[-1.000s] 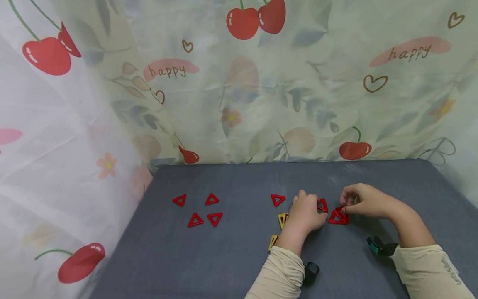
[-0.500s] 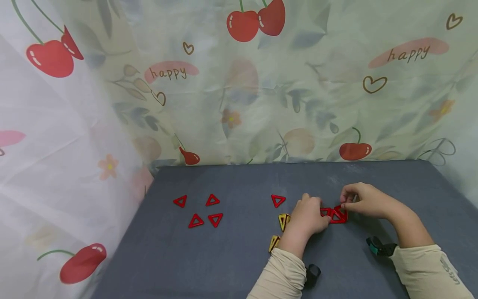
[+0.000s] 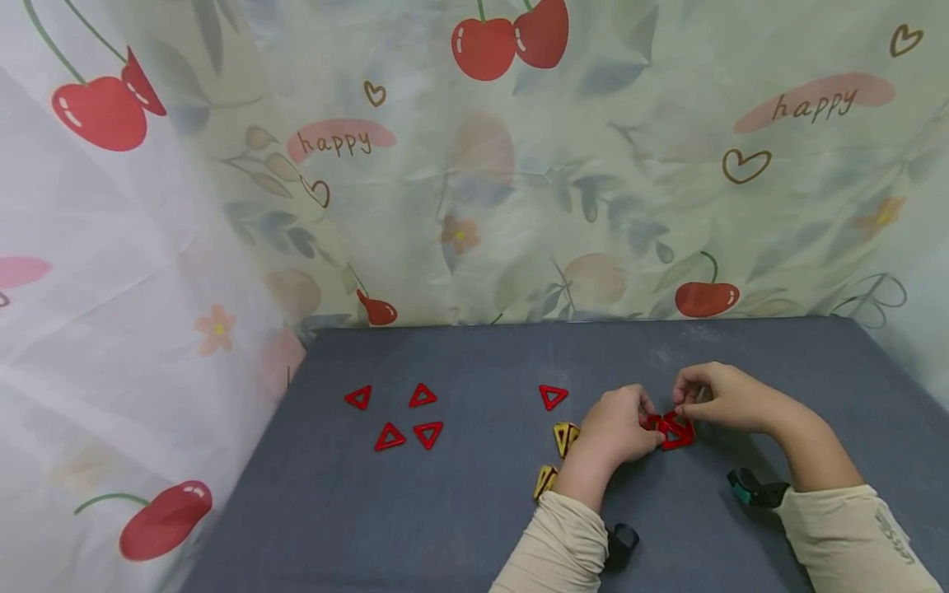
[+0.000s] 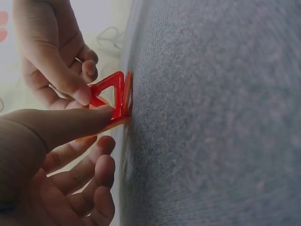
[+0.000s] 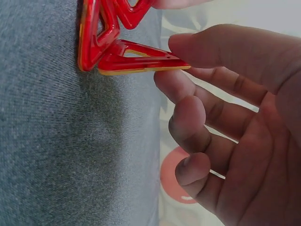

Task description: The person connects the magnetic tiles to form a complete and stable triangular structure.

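Note:
Three red triangular magnetic tiles meet edge to edge at the right of the table. The base tile (image 5: 87,37) lies flat on the grey cloth. My right hand (image 3: 730,399) pinches a second tile (image 5: 136,65) between thumb and forefinger, tilted up from the base tile's edge. From the other side, my left hand (image 3: 615,424) grips a third tile (image 5: 129,21), also tilted up, with its thumb pressed along it. In the head view the left fingers partly hide this tile. The other fingers of both hands curl loosely in the wrist views.
Several loose red triangles (image 3: 389,445) lie at the left of the table (image 3: 474,527). Another red triangle (image 3: 553,388) lies beyond my left hand. Yellow triangular pieces (image 3: 559,439) sit beside the left wrist, partly covered by it. A patterned curtain (image 3: 519,206) hangs behind.
My left hand has moved slightly right, bringing its tile from apart up against the base tile's edge and tilting it up. My right hand stays almost still, holding its tile.

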A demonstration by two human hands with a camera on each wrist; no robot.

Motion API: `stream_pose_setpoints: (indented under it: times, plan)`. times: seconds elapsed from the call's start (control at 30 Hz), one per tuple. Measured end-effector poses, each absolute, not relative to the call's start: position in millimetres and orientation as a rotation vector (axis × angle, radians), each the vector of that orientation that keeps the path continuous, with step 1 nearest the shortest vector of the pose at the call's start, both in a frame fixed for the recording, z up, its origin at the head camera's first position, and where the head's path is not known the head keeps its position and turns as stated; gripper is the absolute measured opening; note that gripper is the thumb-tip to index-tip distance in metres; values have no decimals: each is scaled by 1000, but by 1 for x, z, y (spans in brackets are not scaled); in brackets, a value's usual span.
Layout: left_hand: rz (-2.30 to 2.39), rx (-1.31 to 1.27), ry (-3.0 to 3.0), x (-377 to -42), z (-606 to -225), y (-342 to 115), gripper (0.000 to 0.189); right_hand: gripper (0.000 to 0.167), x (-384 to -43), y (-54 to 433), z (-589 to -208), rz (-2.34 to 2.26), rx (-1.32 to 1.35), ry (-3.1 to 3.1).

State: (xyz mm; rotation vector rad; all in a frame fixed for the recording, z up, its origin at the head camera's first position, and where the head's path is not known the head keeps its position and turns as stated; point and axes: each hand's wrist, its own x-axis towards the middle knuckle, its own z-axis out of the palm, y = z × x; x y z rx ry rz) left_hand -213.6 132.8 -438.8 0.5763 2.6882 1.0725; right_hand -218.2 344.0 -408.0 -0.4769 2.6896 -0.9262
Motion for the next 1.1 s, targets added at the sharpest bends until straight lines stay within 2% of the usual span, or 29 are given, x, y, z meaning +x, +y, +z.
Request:
stream_pose_setpoints:
  times: [0.7, 1.1]
  plan:
    - [1179, 671, 2588, -212, -436, 135, 15, 12, -217, 350, -405, -1022, -583, 2516]
    - [1159, 686, 2609, -213, -430, 131, 13, 5, -218, 350, -403, -1053, -651, 2469]
